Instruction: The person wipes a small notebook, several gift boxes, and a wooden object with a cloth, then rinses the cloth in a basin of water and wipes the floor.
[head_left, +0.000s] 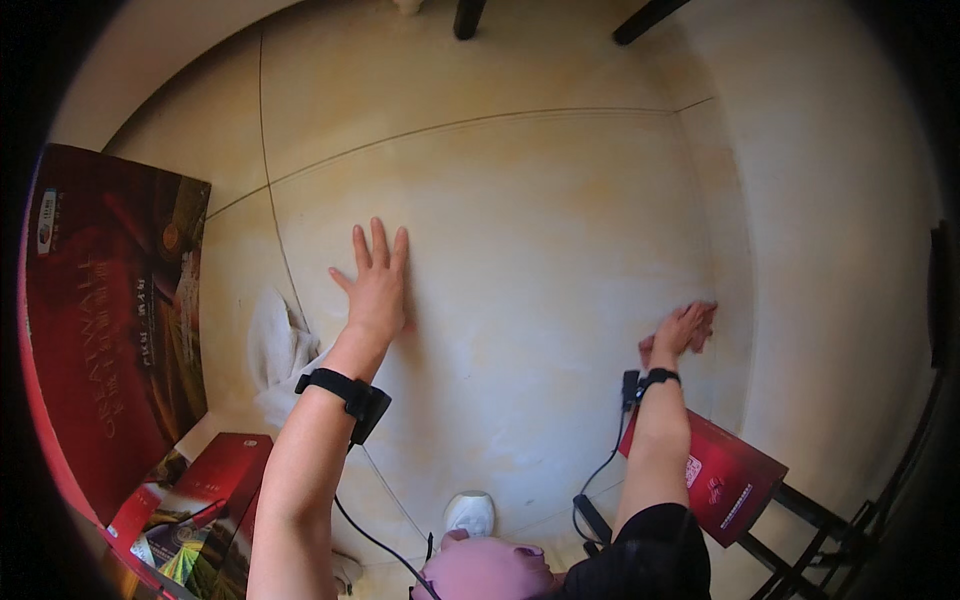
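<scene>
My left hand (376, 296) is spread with its fingers apart, palm down over the pale tiled floor (525, 225). Whether it touches the tile or hovers just above is hard to tell. Beside that wrist lies a crumpled whitish cloth (283, 345), partly hidden by the forearm. My right hand (681, 330) is low at the right, by the base of the pale wall (817, 225). It is slightly blurred, and its fingers and anything under them are not clear. Each wrist wears a black strap (337, 384) with a small device and cable.
A large dark red carton (112, 322) stands at the left, with smaller red boxes (217, 480) below it. Another red box (720, 480) sits beside my right forearm, near a black metal frame (817, 517). Two dark legs (469, 19) show at the top. My white shoe (470, 514) is below.
</scene>
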